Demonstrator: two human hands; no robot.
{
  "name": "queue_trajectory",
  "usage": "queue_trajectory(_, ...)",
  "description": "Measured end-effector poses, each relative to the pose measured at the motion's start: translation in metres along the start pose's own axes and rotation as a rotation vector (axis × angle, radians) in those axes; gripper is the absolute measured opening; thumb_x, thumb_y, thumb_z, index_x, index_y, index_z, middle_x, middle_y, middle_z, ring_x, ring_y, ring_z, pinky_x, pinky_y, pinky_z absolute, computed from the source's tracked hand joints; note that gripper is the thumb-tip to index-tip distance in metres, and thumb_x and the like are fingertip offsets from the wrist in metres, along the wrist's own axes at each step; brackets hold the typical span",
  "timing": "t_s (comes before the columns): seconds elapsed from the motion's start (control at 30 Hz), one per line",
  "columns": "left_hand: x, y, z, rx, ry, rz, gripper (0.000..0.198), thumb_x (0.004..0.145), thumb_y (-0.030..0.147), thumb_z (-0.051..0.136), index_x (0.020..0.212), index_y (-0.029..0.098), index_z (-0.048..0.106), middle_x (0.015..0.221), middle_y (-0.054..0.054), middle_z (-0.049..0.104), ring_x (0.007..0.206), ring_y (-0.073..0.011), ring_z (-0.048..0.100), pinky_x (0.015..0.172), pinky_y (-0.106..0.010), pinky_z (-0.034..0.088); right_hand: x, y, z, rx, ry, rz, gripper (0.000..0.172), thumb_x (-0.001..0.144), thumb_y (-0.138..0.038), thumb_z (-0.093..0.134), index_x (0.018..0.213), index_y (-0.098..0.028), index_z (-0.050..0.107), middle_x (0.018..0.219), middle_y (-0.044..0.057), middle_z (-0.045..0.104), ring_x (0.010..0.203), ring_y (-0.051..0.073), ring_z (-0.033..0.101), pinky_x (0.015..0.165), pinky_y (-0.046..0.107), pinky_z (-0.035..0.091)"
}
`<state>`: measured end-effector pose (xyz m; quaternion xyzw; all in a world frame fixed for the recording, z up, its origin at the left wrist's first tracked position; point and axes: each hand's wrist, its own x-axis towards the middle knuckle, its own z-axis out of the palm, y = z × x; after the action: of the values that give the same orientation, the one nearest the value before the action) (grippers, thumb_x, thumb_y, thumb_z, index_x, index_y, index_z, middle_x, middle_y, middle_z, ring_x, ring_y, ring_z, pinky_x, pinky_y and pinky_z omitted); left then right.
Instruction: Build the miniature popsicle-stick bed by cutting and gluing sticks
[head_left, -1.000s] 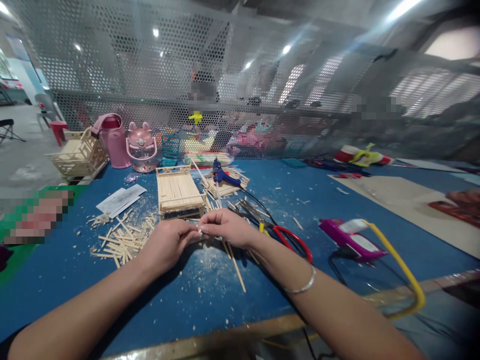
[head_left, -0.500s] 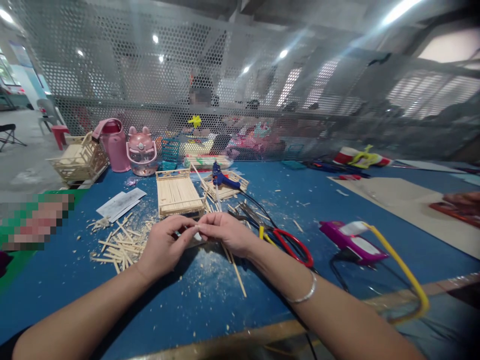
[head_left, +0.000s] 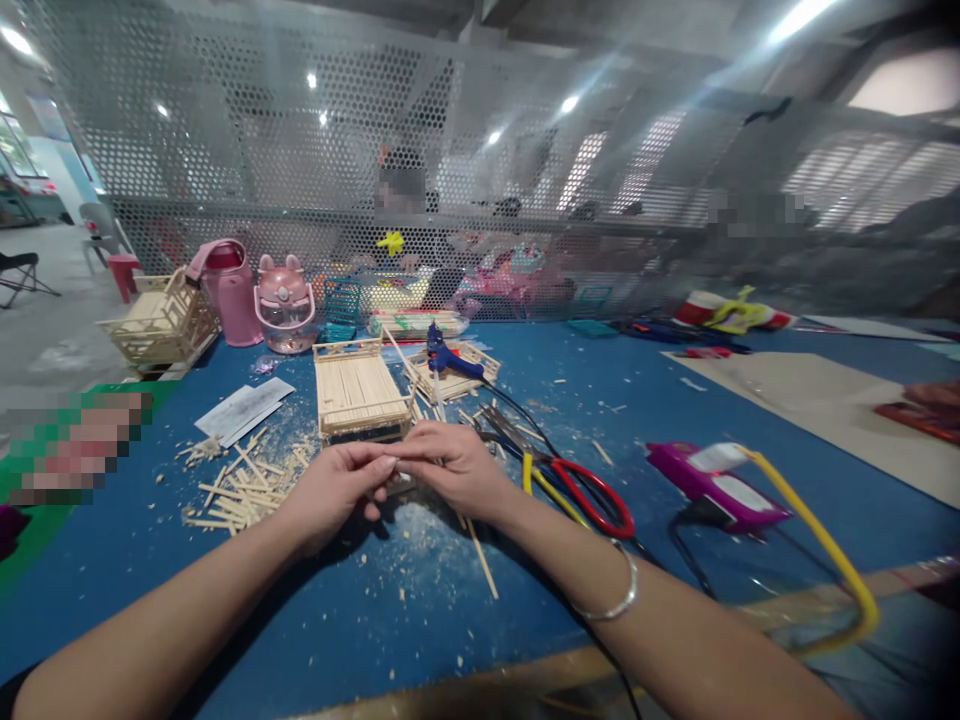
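My left hand (head_left: 337,490) and my right hand (head_left: 454,470) meet at the fingertips over the blue table, both closed in a pinch. Whatever lies between the fingers is too small or too hidden to name. Just behind them stands a small bed-like model (head_left: 361,390) made of wooden sticks. Loose short sticks (head_left: 244,490) lie scattered to the left of my left hand. A longer stick (head_left: 481,562) rests on the table below my right hand. Beyond that hand, a blue glue gun (head_left: 448,358) sits by another flat stick piece (head_left: 481,365).
Red-handled pliers (head_left: 600,500) and yellow-handled ones lie right of my hands, near a purple device (head_left: 712,485) with a yellow band. Pink bottle (head_left: 229,300), clear pink-lidded jug (head_left: 285,310) and a stick model (head_left: 154,320) stand back left. Another person's hand (head_left: 934,395) shows at right.
My fingertips have drawn closer together, and my right hand has turned its back more upward. The view has shifted slightly; the things on the table stay where they were.
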<state>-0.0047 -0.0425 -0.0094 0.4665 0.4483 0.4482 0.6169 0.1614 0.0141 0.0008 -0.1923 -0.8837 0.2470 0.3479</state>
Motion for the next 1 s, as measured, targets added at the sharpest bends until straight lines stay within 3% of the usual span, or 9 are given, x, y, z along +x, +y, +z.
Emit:
queue_trajectory(0.17,0.0,0.001,0.002,0.056,0.064,0.028,0.028,0.07,0.041,0.065,0.07,0.014,0.056,0.049,0.007,0.047,0.04,-0.0038,0.041,0.042,-0.018,0.03,0.0,-0.001,0.0,-0.176,0.045,-0.081,0.023,0.088,-0.028,0.051,0.099,-0.022,0.069,0.08,0.004,0.065,0.074,0.012,0.057,0.067,0.026,0.043)
queue_trajectory(0.33,-0.003,0.001,0.003,0.179,0.045,0.009,0.027,0.078,0.041,0.054,0.07,0.015,0.055,0.048,0.006,0.047,0.038,-0.0056,0.041,0.042,-0.02,0.03,0.0,-0.006,-0.005,-0.207,0.069,-0.164,0.016,0.085,-0.024,0.055,0.085,-0.019,0.07,0.075,0.002,0.067,0.072,0.012,0.057,0.071,0.027,0.041)
queue_trajectory(0.4,-0.002,0.001,0.002,0.351,0.084,0.045,0.026,0.081,0.039,0.05,0.075,0.015,0.06,0.054,0.003,0.055,0.043,-0.0085,0.047,0.045,-0.022,0.035,0.002,-0.007,-0.012,-0.24,0.03,-0.115,0.015,0.085,-0.021,0.054,0.081,-0.017,0.068,0.073,0.002,0.067,0.072,0.012,0.056,0.072,0.027,0.04)
queue_trajectory(0.5,0.0,-0.003,-0.002,0.727,0.185,0.232,0.021,0.081,0.028,0.051,0.091,0.016,0.065,0.082,-0.005,0.068,0.073,-0.0166,0.06,0.067,-0.028,0.046,0.005,-0.003,-0.021,-0.361,-0.067,0.058,0.013,0.083,-0.019,0.055,0.078,-0.017,0.067,0.074,0.003,0.067,0.073,0.013,0.056,0.072,0.026,0.038)
queue_trajectory(0.6,0.004,-0.008,-0.005,0.99,0.214,0.354,0.037,0.081,0.022,0.049,0.118,0.019,0.056,0.102,-0.008,0.067,0.091,-0.0205,0.061,0.08,-0.034,0.046,0.006,0.004,-0.024,-0.428,-0.238,0.198,0.011,0.08,-0.017,0.058,0.077,-0.017,0.068,0.073,0.002,0.067,0.072,0.013,0.056,0.069,0.024,0.038)
queue_trajectory(0.7,0.007,-0.013,-0.006,1.095,0.162,0.334,0.054,0.081,0.021,0.049,0.135,0.022,0.038,0.108,-0.008,0.066,0.096,-0.0213,0.061,0.083,-0.034,0.047,0.006,0.009,-0.017,-0.442,-0.347,0.22,0.011,0.079,-0.017,0.059,0.078,-0.017,0.07,0.074,0.002,0.068,0.072,0.013,0.057,0.067,0.023,0.037)
queue_trajectory(0.83,0.01,-0.013,-0.002,1.156,0.08,0.273,0.065,0.081,0.018,0.049,0.141,0.022,0.026,0.113,-0.009,0.065,0.104,-0.0221,0.06,0.086,-0.035,0.046,0.006,0.009,-0.006,-0.511,-0.342,0.214,0.012,0.08,-0.021,0.059,0.08,-0.018,0.071,0.075,0.003,0.068,0.074,0.015,0.057,0.069,0.025,0.035)
queue_trajectory(0.93,0.009,-0.01,0.001,1.176,0.08,0.233,0.062,0.081,0.017,0.049,0.139,0.023,0.028,0.109,-0.008,0.067,0.102,-0.0215,0.061,0.084,-0.033,0.046,0.006,0.007,-0.004,-0.558,-0.348,0.218,0.012,0.08,-0.021,0.059,0.079,-0.018,0.07,0.076,0.003,0.068,0.076,0.015,0.057,0.069,0.026,0.033)
queue_trajectory(1.0,0.009,-0.009,0.002,1.193,0.079,0.226,0.049,0.082,0.018,0.048,0.13,0.023,0.041,0.104,-0.007,0.069,0.098,-0.0211,0.063,0.082,-0.031,0.046,0.006,0.006,-0.005,-0.585,-0.349,0.217,0.011,0.08,-0.02,0.059,0.079,-0.019,0.07,0.077,0.003,0.068,0.078,0.015,0.056,0.069,0.027,0.03)
